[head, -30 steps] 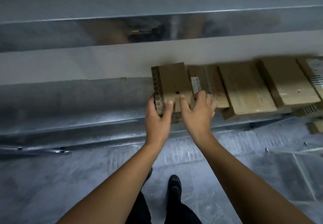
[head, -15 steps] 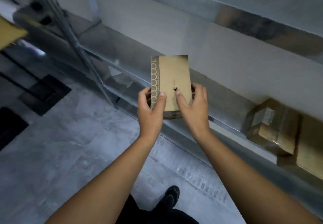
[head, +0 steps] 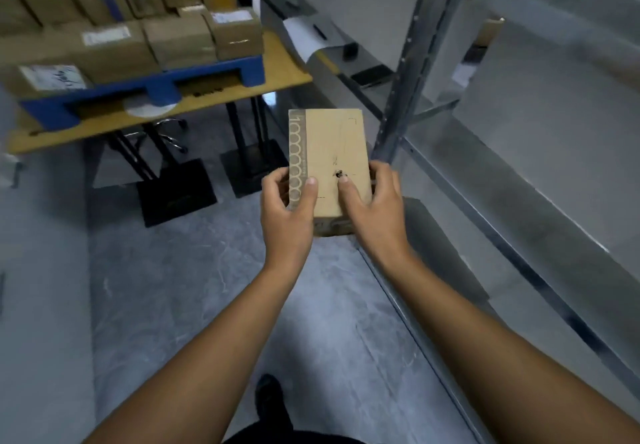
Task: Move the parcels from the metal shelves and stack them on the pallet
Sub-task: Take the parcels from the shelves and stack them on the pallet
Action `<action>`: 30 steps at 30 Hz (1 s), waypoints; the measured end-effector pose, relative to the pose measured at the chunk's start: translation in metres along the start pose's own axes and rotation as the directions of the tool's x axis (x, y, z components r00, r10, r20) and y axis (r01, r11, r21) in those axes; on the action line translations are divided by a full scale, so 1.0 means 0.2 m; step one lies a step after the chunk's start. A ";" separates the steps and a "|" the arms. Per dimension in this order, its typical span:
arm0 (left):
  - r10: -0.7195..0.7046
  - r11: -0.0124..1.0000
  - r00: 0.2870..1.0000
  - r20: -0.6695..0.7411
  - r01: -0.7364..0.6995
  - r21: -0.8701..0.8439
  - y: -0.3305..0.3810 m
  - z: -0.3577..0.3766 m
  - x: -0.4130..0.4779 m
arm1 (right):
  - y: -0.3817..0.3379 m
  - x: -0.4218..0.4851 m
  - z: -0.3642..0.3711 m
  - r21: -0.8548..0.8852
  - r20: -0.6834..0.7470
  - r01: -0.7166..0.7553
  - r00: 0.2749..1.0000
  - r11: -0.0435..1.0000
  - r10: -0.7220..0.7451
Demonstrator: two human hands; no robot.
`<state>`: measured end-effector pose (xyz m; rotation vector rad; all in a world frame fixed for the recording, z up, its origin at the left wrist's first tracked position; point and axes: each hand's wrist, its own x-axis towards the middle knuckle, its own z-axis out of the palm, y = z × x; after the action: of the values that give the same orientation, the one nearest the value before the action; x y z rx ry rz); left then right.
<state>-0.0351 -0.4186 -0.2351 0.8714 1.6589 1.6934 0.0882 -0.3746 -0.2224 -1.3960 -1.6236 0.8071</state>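
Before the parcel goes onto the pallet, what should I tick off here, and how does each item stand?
1. Both hands on the parcel: left hand and right hand grip its near end, thumbs on top: ok.
2. Parcel away from the metal shelves: ok.
3. The pallet in view, ahead left on the yellow table: ok.
4. Free spot among the stacked parcels: cannot tell.
5. Dark mark on the parcel's top, damage or not: cannot tell.

Stacked parcels [head: 114,45] lie on the pallet [head: 162,90], itself on a table [head: 287,73] ahead left; metal shelves [head: 414,73] stand right
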 end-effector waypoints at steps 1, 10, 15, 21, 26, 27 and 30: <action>0.007 1.000 1.000 -0.031 -0.007 0.002 0.01 -0.11 0.10 | -0.07 0.04 0.14 0.013 0.035 0.017 0.999 1.000 -0.018; 0.022 1.000 0.961 -0.275 -0.021 0.007 0.02 -0.89 0.77 | -0.57 0.32 1.09 0.119 0.275 0.124 0.949 0.985 -0.153; 0.007 1.000 0.920 -0.391 -0.005 0.008 -0.03 -1.15 1.14 | -0.71 0.53 1.53 0.148 0.402 0.150 0.894 0.977 -0.199; 0.028 0.998 0.878 -0.477 0.004 0.067 -0.05 -1.41 1.71 | -0.90 0.90 2.10 0.233 0.485 0.194 0.826 0.953 -0.286; 0.015 0.997 0.845 -0.534 0.031 0.077 0.02 -1.59 2.22 | -1.11 1.24 2.50 0.263 0.524 0.201 0.792 0.944 -0.314; 0.015 0.997 0.840 -0.542 0.029 0.072 0.02 -1.63 2.32 | -1.16 1.31 2.59 0.265 0.534 0.209 0.781 0.941 -0.324; 0.011 0.997 0.834 -0.552 0.036 0.074 0.03 -1.76 2.56 | -1.28 1.48 2.82 0.255 0.557 0.218 0.763 0.942 -0.327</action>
<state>-0.6237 -0.2204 -0.2087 0.4095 2.1110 2.0051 -0.5415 -0.1029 -0.2004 -0.7732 -2.1049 1.2586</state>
